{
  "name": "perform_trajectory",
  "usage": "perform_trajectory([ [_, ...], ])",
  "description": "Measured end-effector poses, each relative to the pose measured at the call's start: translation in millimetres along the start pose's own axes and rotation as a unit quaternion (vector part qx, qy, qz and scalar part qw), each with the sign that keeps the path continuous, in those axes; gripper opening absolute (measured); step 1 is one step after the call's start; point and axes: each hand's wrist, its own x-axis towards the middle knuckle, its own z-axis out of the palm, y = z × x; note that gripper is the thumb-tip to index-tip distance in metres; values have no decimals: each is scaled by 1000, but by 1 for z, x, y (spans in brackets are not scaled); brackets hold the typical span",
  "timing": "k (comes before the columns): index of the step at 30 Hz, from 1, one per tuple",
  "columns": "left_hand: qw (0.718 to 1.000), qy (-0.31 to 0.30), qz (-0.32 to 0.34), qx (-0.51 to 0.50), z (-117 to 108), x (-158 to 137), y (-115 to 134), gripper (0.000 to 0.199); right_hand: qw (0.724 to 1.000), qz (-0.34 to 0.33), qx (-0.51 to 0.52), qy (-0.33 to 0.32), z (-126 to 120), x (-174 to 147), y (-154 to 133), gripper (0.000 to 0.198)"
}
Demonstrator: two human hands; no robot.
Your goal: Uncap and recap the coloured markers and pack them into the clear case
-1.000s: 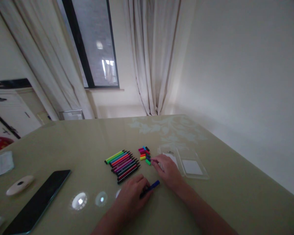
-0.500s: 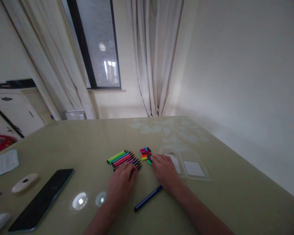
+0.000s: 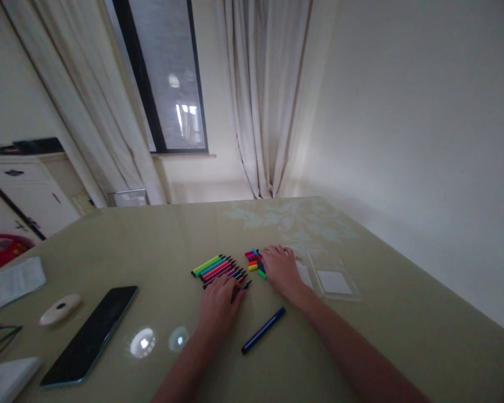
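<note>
My left hand [image 3: 220, 299] is closed around a dark, uncapped marker [image 3: 245, 286], its black tip sticking out past the fingers to the right. Just beyond it lies a row of uncapped coloured markers [image 3: 212, 268], side by side, tips to the right. My right hand [image 3: 281, 271] reaches over a small pile of coloured marker caps [image 3: 252, 264], fingers bent down and apart at the pile; the fingertips partly hide the caps. A capped dark blue marker [image 3: 263, 331] lies alone between my forearms.
Right of the caps lies an open clear plastic case [image 3: 348, 288] with white inserts, partly behind my right hand. A black phone [image 3: 90, 336], a white oval object [image 3: 60, 309], glasses [image 3: 2, 340] and a pale packet [image 3: 14, 284] lie on the left. A wall borders the table's right side.
My right hand has moved slightly away from me over the cap pile. My left hand has shifted right, and a dark marker now shows in its fingers. The view has shifted a little.
</note>
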Motion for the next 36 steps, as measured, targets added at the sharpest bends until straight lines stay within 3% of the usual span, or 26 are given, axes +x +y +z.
perform_trajectory([
  [4, 1000, 4, 5, -15, 4, 1, 0, 11, 999, 12, -16, -47, 1, 27, 2, 26],
  [10, 1000, -2, 12, -8, 5, 2, 3, 9, 997, 61, -30, -42, 5, 41, 9, 20],
  [14, 999, -1, 33, 21, 4, 1, 3, 7, 997, 71, -20, -19, 1, 35, 10, 19],
  [17, 998, 5, 49, 41, 5, 0, 2, 9, 994, 63, 78, 49, -4, 15, 9, 25],
  [21, 998, 32, 59, 4, 6, 0, 4, 9, 928, 15, 338, 156, -8, -23, 11, 29],
  [24, 996, 46, 58, -45, 5, -1, 8, 8, 892, 11, 418, 170, -10, -39, 15, 18],
  [28, 995, 47, 51, -75, 1, -4, 14, 7, 882, 7, 441, 167, -14, -39, 18, 10],
  [36, 992, 62, 53, -94, -3, -9, 12, 10, 872, -22, 467, 145, -25, -45, 6, 13],
])
